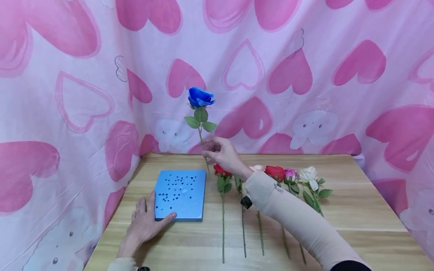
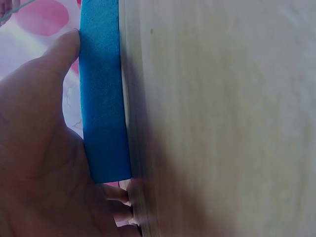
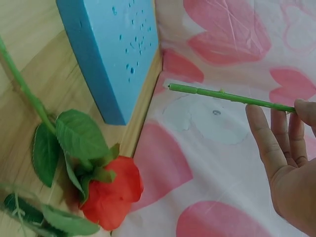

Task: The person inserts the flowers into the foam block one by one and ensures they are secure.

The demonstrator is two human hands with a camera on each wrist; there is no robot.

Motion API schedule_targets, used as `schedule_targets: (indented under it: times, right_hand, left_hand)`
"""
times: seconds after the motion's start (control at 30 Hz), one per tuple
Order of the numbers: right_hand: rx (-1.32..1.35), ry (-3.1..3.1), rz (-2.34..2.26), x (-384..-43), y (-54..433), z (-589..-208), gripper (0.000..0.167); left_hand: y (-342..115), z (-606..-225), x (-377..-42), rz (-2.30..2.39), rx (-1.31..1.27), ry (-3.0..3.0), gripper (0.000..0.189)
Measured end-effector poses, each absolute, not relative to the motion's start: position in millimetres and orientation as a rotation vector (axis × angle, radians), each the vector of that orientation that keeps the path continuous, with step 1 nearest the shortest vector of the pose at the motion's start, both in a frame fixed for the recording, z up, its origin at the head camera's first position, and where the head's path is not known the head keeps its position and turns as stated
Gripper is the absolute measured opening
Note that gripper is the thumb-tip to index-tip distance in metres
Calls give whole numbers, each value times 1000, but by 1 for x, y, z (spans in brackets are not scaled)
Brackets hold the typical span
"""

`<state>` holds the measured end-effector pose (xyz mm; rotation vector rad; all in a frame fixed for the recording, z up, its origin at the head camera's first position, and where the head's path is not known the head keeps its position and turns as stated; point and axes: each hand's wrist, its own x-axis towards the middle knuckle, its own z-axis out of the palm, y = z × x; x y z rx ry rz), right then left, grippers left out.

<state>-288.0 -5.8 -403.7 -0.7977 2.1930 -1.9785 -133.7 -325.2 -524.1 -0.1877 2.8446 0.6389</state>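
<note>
A blue rose (image 1: 200, 98) stands nearly upright in the air, its green stem (image 3: 222, 95) pinched between the thumb and fingers of my right hand (image 1: 222, 153). The stem's cut end shows free in the right wrist view. To the left, a blue foam block (image 1: 179, 195) with many small holes lies flat on the table. My left hand (image 1: 145, 222) rests at its lower left corner, the thumb on the near edge and the other fingers along the left side. In the left wrist view the thumb touches the side of the foam block (image 2: 103, 98).
Several roses lie in a row on the wooden table (image 1: 352, 210): a red rose (image 1: 222, 170) nearest the block, then a pale one (image 1: 257, 168), another red (image 1: 275, 172), a pink (image 1: 290, 174) and a white (image 1: 307, 174). A heart-patterned curtain (image 1: 247, 75) hangs behind.
</note>
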Motion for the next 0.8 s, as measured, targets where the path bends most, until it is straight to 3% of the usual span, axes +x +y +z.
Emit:
schedule_targets:
  times: [0.8]
  right_hand:
    - [-859,2105,-1993,-294,-43,-418,33]
  left_hand:
    - [-324,-523,-133,613,-188,2833,137]
